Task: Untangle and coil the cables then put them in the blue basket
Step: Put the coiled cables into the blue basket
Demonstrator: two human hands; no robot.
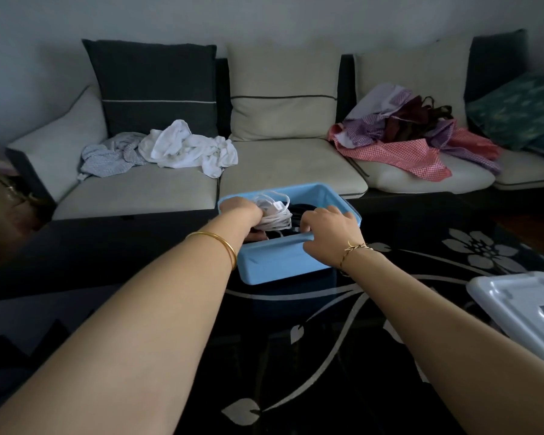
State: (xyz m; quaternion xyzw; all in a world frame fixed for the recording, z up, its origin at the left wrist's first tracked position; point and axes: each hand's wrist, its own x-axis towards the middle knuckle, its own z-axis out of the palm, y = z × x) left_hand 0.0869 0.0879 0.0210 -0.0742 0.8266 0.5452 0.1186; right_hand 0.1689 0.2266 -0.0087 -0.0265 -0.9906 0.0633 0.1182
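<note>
Left hand point(240, 210) clenched round the coiled white cable point(275, 216), held inside the blue basket point(280, 262) — fingertips hidden by the coil | right hand point(330, 228) grasping the near rim, fingertips hidden inside | black cables point(299, 210) dimly seen between the hands | grey lid point(525, 304) right of the right wrist — cut off by the frame edge

Both hands in the blue basket point(283, 262), which sits at the far edge of the dark glass table point(327, 356), approx. mid-width. L hand point(241, 210) grips the white cable bundle point(275, 215), loosely coiled, inside the basket's left half. Black cables point(299, 208) lie just beside it, under the white loops. R hand point(330, 230) holds the basket's near rim, fingers curled over it. Grey lid point(522, 306) at the table's right edge. Behind: sofa point(289, 171) w/ white clothes point(186, 149) left, checked clothes point(405, 142) right.
</note>
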